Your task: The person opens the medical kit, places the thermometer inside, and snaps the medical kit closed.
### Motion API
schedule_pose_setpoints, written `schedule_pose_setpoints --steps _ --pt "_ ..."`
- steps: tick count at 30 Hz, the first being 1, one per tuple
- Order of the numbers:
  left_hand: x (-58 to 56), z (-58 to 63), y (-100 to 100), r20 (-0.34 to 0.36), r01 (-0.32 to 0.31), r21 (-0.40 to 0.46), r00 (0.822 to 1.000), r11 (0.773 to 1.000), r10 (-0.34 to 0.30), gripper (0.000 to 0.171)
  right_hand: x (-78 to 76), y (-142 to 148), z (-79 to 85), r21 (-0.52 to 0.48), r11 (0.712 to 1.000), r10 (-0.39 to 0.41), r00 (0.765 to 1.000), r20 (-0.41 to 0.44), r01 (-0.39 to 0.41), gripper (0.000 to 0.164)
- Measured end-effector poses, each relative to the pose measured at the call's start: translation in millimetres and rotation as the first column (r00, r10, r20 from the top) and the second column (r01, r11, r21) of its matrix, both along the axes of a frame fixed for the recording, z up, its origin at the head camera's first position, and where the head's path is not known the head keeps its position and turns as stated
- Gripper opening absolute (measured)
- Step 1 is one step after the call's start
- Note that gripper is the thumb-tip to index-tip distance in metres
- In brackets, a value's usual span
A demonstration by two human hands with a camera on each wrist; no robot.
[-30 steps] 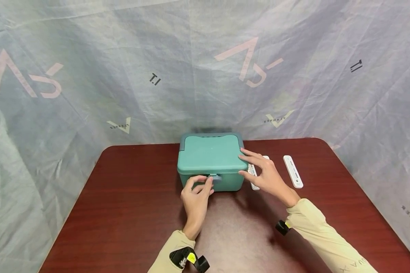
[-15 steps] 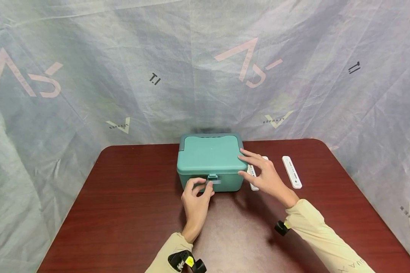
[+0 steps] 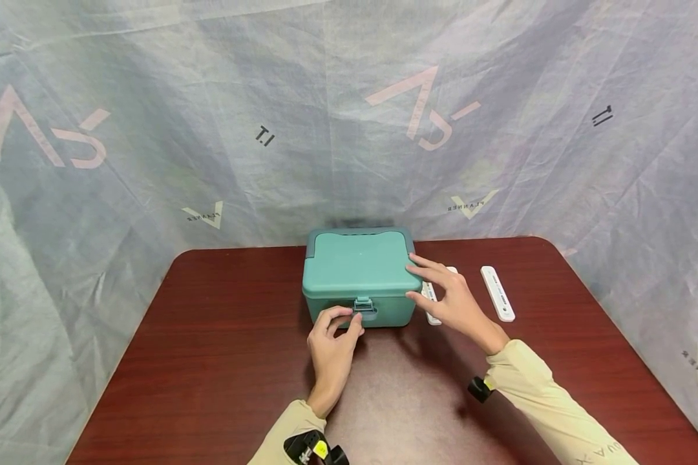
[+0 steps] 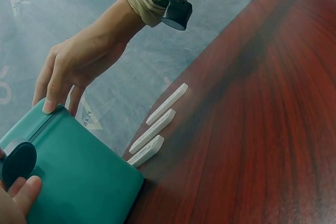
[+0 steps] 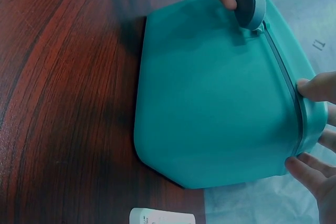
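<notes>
A teal storage box (image 3: 360,265) with a lid stands at the table's far edge. On its front, a grey-teal latch (image 3: 365,312) juts out below the lid seam. My left hand (image 3: 330,349) pinches the latch's left edge between thumb and curled fingers. In the right wrist view, the latch (image 5: 251,8) stands away from the front wall, with left-hand fingers against it. My right hand (image 3: 454,297) rests on the lid's right front corner, fingers spread and fairly straight. The left wrist view has the right hand (image 4: 79,59) touching the lid edge.
Right of the box lies a white flat bar (image 3: 497,294) with printing. Another white bar (image 3: 432,303) is partly hidden by my right hand. The left wrist view shows three such bars. A grey cloth wall (image 3: 349,129) rises behind the dark red table (image 3: 227,342).
The latch has swung downward from nearly level, and my left fingers have followed it slightly down. The right hand stays in place on the lid corner.
</notes>
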State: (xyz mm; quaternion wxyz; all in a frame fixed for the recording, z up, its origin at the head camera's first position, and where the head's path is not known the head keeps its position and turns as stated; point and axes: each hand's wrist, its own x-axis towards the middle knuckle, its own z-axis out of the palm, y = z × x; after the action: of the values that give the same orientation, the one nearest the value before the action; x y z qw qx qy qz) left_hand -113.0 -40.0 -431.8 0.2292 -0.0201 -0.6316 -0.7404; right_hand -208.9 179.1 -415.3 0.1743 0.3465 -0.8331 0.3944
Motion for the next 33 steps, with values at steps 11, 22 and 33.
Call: schedule_pose_setpoints --steps 11,22,33 --pt "-1.0 -5.4 -1.6 -0.068 0.009 -0.008 0.998 1.0 -0.01 0.017 0.2 -0.9 -0.2 -0.004 1.0 0.002 1.0 0.004 -0.002 0.05" --pt "-1.7 -7.4 -1.2 -0.084 -0.006 -0.028 0.996 1.0 0.004 0.019 -2.1 1.0 -2.2 -0.025 1.0 0.008 1.0 0.0 -0.008 0.05" --pt "-3.3 -13.4 -3.2 -0.095 -0.014 -0.048 0.995 0.999 0.01 0.02 0.8 -1.1 1.2 0.001 1.0 -0.011 1.0 -0.003 0.011 0.05"
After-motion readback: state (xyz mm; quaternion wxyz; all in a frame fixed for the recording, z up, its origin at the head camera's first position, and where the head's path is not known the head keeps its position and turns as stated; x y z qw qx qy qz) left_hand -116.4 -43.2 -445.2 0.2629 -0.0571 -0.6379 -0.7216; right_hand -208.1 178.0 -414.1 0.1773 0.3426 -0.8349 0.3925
